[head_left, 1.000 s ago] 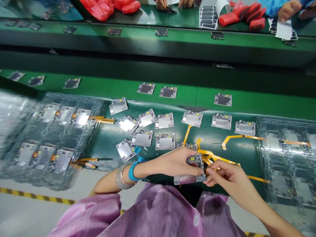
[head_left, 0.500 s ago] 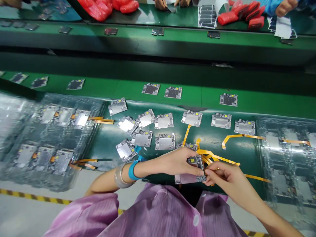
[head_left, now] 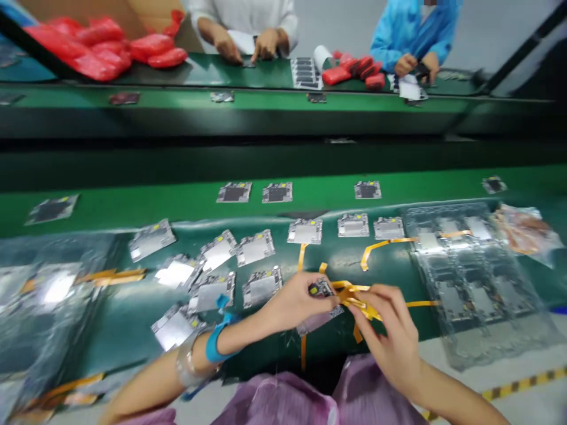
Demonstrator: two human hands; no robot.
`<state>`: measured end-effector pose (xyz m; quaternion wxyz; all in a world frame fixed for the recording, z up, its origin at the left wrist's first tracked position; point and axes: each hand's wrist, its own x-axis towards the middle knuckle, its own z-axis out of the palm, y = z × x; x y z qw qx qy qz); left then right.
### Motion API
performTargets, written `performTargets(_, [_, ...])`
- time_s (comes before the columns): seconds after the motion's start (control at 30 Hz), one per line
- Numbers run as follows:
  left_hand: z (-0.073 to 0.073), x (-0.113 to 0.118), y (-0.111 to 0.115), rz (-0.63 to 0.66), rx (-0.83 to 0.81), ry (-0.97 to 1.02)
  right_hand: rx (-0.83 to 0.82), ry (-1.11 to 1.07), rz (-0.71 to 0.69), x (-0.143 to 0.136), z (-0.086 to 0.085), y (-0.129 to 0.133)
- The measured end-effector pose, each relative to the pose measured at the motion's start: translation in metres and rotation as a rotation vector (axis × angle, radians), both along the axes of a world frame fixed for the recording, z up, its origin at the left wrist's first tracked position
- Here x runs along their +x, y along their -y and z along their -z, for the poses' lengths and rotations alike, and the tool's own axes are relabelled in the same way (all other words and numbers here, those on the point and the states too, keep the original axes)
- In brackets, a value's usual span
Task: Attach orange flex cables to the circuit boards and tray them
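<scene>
Low in the middle, my left hand (head_left: 295,302) grips a circuit board (head_left: 315,322) with a silver shield and a small yellow spot. A blue strap is round that wrist. Just right of the board, my right hand (head_left: 392,336) pinches orange ribbon cable (head_left: 365,308), its fingers close to the board's edge. Whether the cable joins the board is hidden by the fingers. More ribbon strips lie under and around both hands. Several shielded boards (head_left: 261,287) are spread on the green mat to the left, and others (head_left: 305,231) lie in a row beyond.
Clear plastic trays with boards stand at the right (head_left: 481,268) and left (head_left: 95,242). A green conveyor belt (head_left: 177,203) carrying boards runs behind the mat. Across it, two people work beside red bundles (head_left: 166,57). A plastic bag (head_left: 527,230) lies beyond the right tray.
The view has tilted up and swung right, showing more of the people opposite and the right tray. The held board is now tilted, and my right hand's fingers have shifted onto the bunched orange cables.
</scene>
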<state>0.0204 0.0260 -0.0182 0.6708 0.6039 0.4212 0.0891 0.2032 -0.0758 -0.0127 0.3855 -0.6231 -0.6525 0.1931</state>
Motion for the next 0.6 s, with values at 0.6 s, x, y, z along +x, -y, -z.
performTargets(0.6, [-0.012,0.049,-0.063,-0.053,0.728,-0.152,-0.463,-0.699,0.342,0.124,0.007,-0.019])
